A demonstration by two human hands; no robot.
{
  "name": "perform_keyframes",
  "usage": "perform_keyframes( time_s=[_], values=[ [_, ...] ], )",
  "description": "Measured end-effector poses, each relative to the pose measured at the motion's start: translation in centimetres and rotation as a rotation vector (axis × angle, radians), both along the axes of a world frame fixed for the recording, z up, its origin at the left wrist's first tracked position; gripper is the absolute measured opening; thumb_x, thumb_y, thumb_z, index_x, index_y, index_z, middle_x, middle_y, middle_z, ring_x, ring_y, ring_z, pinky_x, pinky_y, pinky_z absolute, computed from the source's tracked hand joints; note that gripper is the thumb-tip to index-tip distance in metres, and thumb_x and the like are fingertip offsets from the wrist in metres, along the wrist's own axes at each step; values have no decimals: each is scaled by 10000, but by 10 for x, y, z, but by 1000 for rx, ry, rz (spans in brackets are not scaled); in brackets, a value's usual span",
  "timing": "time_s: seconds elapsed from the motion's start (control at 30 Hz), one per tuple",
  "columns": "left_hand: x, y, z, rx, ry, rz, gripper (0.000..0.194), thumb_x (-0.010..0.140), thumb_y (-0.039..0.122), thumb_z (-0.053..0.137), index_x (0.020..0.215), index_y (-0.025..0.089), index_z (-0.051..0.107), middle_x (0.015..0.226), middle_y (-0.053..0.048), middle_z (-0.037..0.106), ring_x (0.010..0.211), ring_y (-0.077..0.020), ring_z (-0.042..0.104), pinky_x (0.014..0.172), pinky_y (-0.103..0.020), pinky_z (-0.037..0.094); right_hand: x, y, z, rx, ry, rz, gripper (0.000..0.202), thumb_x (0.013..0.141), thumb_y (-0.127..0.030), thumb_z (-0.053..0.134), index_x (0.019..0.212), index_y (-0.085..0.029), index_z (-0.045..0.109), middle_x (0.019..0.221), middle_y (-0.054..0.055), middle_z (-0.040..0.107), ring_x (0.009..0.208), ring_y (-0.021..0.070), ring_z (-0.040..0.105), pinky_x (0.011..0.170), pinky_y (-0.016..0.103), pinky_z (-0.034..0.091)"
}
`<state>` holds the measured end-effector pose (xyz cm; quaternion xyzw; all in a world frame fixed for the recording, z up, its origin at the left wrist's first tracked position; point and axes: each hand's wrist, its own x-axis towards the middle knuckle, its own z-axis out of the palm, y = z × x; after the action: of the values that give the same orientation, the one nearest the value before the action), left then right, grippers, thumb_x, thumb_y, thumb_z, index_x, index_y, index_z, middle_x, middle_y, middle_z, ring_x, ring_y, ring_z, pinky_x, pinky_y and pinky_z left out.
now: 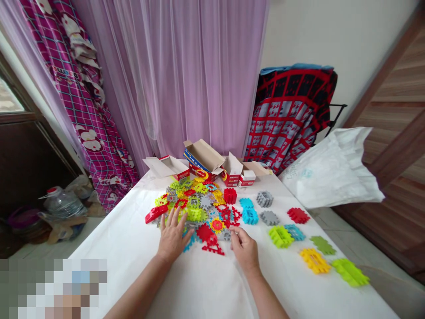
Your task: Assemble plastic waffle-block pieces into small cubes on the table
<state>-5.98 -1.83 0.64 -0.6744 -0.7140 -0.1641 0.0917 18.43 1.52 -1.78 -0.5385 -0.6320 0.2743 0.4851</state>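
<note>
Printed boxes [196, 161] (illegible here) behind the plastic pieces [195, 215]

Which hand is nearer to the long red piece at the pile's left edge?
Left: the left hand is just right of the long red piece; the right hand is farther off, by the right front of the pile.

My left hand [173, 237] is spread at seven o'clock on the pile of plastic pieces [196, 214], my right hand [246, 250] curls near its four o'clock, and open boxes [206, 156] stand at twelve on the desk [206, 285].
</note>
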Motion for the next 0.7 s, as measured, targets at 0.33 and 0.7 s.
perform_keyframes(
  time_s=[0.33,0.7],
  values=[
    [33,-21,-4,-70,-34,-226,331,866,309,544,1171,370,657,1432,-52,514,1373,-347,363,1118,-652,155,0,2,2,-45,35,-40,404,805,-472,432,858,-170,695,439,-21,568,431,150,563,510,236,456],
    [41,-6,18,-123,-38,-295,268,866,264,513,1022,343,716,1146,-1,721,1191,-275,560,1175,-549,115,-4,3,5,-37,38,-13,358,826,-413,432,853,-176,700,457,-21,589,445,143,580,518,216,447]
  ],
)
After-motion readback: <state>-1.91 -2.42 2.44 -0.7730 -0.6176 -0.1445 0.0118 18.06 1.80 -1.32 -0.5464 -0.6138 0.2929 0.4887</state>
